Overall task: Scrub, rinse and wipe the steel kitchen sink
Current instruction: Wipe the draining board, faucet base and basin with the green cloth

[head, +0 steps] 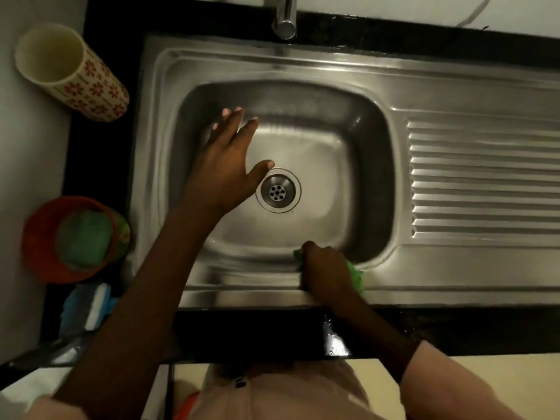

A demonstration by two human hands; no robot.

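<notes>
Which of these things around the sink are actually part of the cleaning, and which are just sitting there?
In use:
steel sink
green cloth, gripped by the right hand at the basin's near edge
left hand, fingers spread inside the basin
tap, no water visibly running

Lying about:
flowered cup
orange bowl holding a green sponge
blue and white scrubber

Left arm reaches long and bare from the lower left, stretched forward — the left hand (225, 165) is spread flat, palm down, fingers straight and fanned, thumb splayed out to the right. Its fingertips blur a little. Over on the other side, the right forearm comes in from the lower right, a pale sleeve (439, 380) at the elbow end — the right hand (325, 268) is knuckles up, fingers curled tight in a grip, wrist bent slightly inward.
</notes>
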